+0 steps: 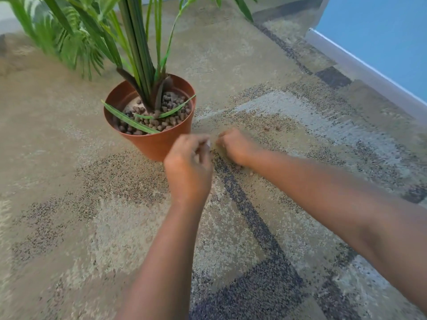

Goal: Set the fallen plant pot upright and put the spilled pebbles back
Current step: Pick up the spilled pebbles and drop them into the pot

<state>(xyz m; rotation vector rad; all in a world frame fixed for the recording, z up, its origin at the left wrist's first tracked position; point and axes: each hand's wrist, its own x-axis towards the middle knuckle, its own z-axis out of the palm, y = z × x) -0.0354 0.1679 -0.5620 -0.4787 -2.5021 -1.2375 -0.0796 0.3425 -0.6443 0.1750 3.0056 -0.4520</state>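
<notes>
The terracotta plant pot (159,144) stands upright on the carpet, with a green palm-like plant (138,54) in it. Brown pebbles (161,116) fill the pot around the stem. Two loose pebbles (272,128) lie on the carpet to the right of the pot, and a couple more pebbles (239,167) show under my right wrist. My left hand (188,165) hovers just in front of the pot's right side with its fingers curled in. My right hand (235,146) rests knuckles-up on the carpet, fingers curled under. What either hand holds is hidden.
A patterned beige, grey and dark blue carpet (254,227) covers the floor. A white baseboard (360,72) and blue wall (381,31) run along the right. Drooping fronds (69,42) hang over the carpet left of the pot.
</notes>
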